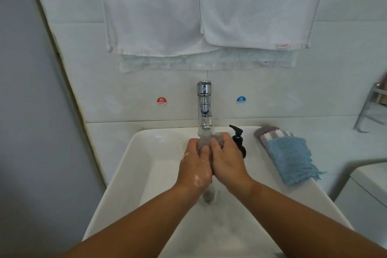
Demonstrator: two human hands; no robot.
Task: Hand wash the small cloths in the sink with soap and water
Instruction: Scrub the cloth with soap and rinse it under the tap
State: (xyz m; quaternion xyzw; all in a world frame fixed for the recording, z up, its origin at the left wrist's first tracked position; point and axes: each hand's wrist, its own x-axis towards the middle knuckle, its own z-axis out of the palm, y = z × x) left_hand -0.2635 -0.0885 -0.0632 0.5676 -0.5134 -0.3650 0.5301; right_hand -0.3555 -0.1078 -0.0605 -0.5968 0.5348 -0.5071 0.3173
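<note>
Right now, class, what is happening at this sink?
A person holds a small grey cloth bunched between both hands, the left hand and right hand pressed together under water running from the chrome faucet. Suds show on the left hand. A blue cloth and a striped cloth lie on the right rim of the white sink, beside a black soap pump.

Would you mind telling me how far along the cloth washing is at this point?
Partway. Soap seems already applied: suds show on the left hand. In hand: both it and the right hand grip a grey cloth under water running from the tap. Left: a blue cloth and a striped cloth lie stacked on the sink rim's right side, looking unwashed, though I cannot be sure.
</note>
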